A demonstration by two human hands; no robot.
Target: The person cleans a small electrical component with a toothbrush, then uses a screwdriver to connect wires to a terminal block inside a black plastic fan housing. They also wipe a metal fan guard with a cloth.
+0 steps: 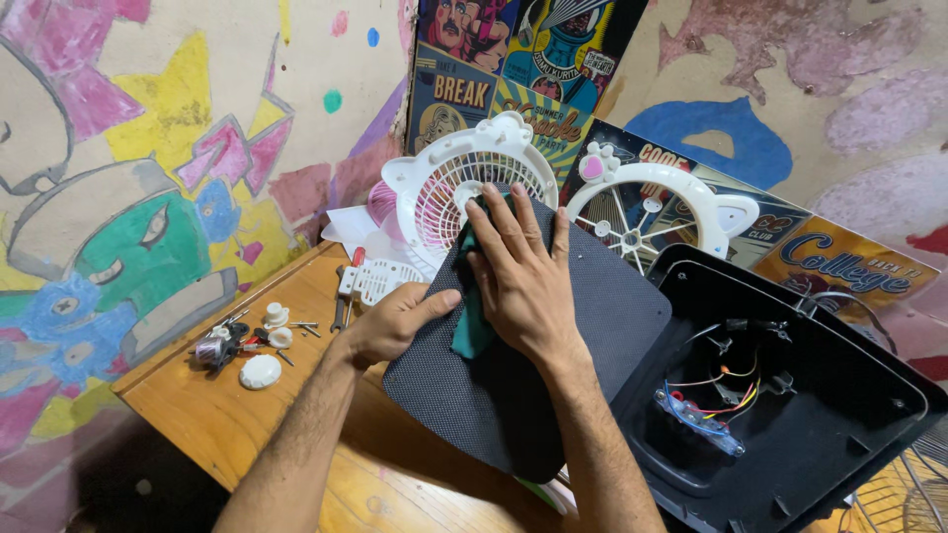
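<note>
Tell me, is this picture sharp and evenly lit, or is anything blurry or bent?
Head view: soft, even light, no harsh glare; right hand and teal cloth on the dark panel look sharp; wide lens bends the edges; the black housing interior is dim.

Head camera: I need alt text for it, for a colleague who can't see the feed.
The right hand presses a teal cloth flat on a dark textured panel, whose edge the left hand grips. Behind stand two white fan grilles; an open black casing with coloured wires lies right, small parts left on the wooden table.
</note>
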